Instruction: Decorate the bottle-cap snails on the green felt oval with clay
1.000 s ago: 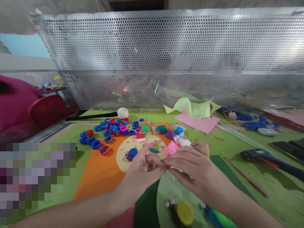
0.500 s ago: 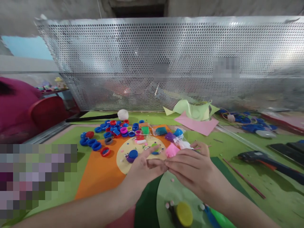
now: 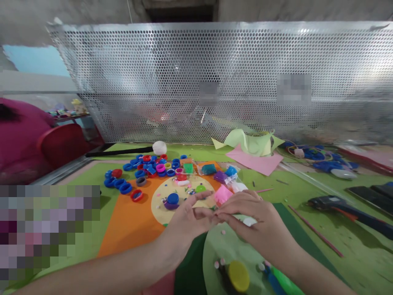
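My left hand (image 3: 190, 219) and my right hand (image 3: 253, 213) meet fingertip to fingertip above the paper sheets. Their fingers are pinched together; anything between them is too small or hidden to make out. Just beyond the fingertips sits a pink clay lump (image 3: 223, 194). Beneath my right hand is a pale green paper circle (image 3: 215, 250) on dark green paper, bearing a snail-like figure with a yellow disc (image 3: 238, 275). A bright green piece (image 3: 284, 280) lies by my right wrist. Past my left hand, a blue-topped clay figure (image 3: 172, 199) rests on a pale yellow circle (image 3: 159, 192).
Several blue and red bottle caps (image 3: 125, 188) cluster at the back left. Clay in plastic packets (image 3: 208, 169) lies behind the hands. At right are a glue gun (image 3: 331, 201) and a thin pink stick (image 3: 319, 233). A perforated metal panel (image 3: 184, 73) stands behind, with paper scraps (image 3: 254, 159) before it.
My right hand's fingers have shifted, with a wider gap between thumb and fingers that shows a white piece beneath. The two hands' fingertips stay together at nearly the same spot.
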`<state>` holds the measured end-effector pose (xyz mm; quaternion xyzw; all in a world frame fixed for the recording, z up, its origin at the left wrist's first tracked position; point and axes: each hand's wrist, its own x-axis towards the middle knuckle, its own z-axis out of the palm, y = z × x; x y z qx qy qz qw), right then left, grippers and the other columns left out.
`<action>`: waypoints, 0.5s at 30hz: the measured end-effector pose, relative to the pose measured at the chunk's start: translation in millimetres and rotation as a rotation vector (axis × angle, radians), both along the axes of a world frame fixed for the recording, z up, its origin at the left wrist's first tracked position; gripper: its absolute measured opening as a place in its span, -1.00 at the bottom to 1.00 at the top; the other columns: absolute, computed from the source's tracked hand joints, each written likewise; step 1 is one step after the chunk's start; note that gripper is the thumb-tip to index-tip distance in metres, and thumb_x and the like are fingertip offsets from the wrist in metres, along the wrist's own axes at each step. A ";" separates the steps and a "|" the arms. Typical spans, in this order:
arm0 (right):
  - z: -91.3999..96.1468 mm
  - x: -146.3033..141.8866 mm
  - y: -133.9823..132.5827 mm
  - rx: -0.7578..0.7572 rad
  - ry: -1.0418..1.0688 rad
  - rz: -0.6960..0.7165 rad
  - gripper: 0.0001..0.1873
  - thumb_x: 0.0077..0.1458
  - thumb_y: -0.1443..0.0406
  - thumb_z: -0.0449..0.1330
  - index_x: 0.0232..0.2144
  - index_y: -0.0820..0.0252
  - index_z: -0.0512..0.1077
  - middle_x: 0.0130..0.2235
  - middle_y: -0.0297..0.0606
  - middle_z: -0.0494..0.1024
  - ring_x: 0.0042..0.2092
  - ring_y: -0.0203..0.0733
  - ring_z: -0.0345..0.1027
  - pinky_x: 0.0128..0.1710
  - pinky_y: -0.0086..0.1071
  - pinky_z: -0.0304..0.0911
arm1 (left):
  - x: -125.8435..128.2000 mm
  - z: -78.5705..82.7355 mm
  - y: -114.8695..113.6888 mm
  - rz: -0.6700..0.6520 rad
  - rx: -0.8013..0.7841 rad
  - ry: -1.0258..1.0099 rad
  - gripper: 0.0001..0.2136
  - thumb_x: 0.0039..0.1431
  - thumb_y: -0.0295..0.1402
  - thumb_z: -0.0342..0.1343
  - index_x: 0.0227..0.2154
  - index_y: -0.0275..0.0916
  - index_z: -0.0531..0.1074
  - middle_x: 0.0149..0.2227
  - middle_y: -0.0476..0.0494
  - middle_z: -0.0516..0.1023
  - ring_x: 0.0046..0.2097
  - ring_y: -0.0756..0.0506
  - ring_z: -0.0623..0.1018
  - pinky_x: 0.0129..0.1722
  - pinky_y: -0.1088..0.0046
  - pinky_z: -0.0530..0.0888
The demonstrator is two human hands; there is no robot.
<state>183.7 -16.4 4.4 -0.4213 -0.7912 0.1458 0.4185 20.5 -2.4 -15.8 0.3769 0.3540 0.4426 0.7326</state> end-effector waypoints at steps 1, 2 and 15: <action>0.8 -0.1 0.1 -0.034 0.028 -0.005 -0.85 0.04 0.34 0.13 -0.49 0.05 0.48 -0.44 -0.41 0.56 -0.36 -0.25 0.41 -0.26 -0.27 0.25 | 0.0 0.0 0.0 -0.002 0.002 -0.008 -0.43 -0.27 -0.39 0.39 -0.12 -0.28 0.31 -0.60 0.07 0.48 -0.46 0.02 0.48 -0.39 0.51 0.30; 1.8 0.1 0.4 -0.068 0.058 -0.010 -0.85 0.04 0.34 0.13 -0.49 0.06 0.47 -0.44 -0.40 0.56 -0.37 -0.26 0.41 -0.30 -0.31 0.27 | 0.0 -0.1 0.0 -0.001 0.004 -0.012 -0.44 -0.25 -0.40 0.38 -0.12 -0.28 0.31 -0.57 0.06 0.49 -0.44 0.02 0.48 -0.40 0.52 0.30; 5.0 4.9 6.6 -0.371 0.229 -0.011 -0.89 0.00 0.27 0.15 -0.51 0.12 0.44 -0.50 -0.36 0.51 -0.43 -0.26 0.37 -0.41 -0.40 0.30 | -0.6 -0.7 0.1 -0.038 0.008 0.054 -0.52 -0.13 -0.41 0.31 -0.08 -0.24 0.34 -0.51 0.00 0.53 -0.40 0.02 0.46 -0.43 0.53 0.25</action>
